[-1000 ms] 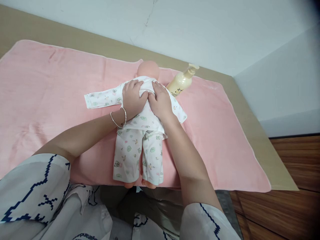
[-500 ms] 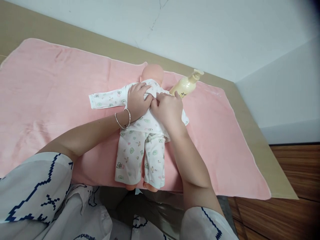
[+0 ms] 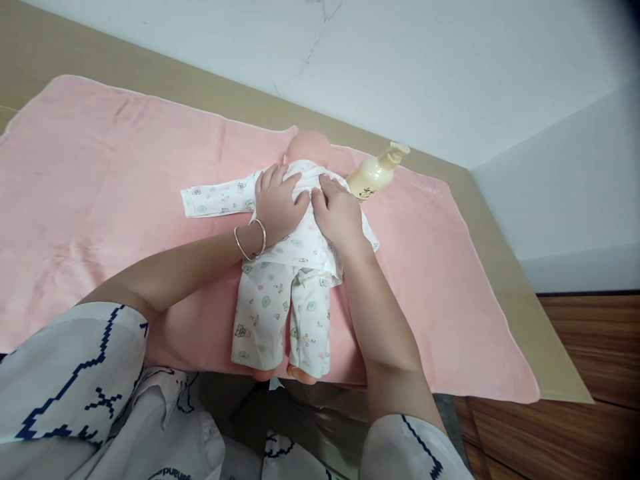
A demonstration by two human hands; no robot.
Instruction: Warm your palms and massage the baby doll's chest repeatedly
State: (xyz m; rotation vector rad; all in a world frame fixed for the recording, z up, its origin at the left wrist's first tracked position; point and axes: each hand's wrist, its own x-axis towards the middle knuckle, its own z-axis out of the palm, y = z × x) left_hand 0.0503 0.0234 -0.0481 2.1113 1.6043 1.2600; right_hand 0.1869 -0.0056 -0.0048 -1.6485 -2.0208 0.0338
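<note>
Slanting inward from short sleeves (image 3: 85, 370), both forearms (image 3: 386, 313) lead to hands on doll's upper back. L hand (image 3: 279, 205), bangle (image 3: 265, 235) at wrist, lies palm-down, fingers slightly spread. R hand (image 3: 341, 215) alongside, fingers bent; can't tell if pinching cloth. Doll (image 3: 300, 245) approx. prone on pink blanket (image 3: 430, 293): wht. printed trousers (image 3: 265, 313), matching shirt (image 3: 295, 252), bare head (image 3: 309, 148). Cream pump btl. (image 3: 373, 177) tilted, beyond R hand.

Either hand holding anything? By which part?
Left hand: holds nothing, lies on upper back of the doll. Right hand: on its shirt, cannot tell if pinching cloth.
</note>
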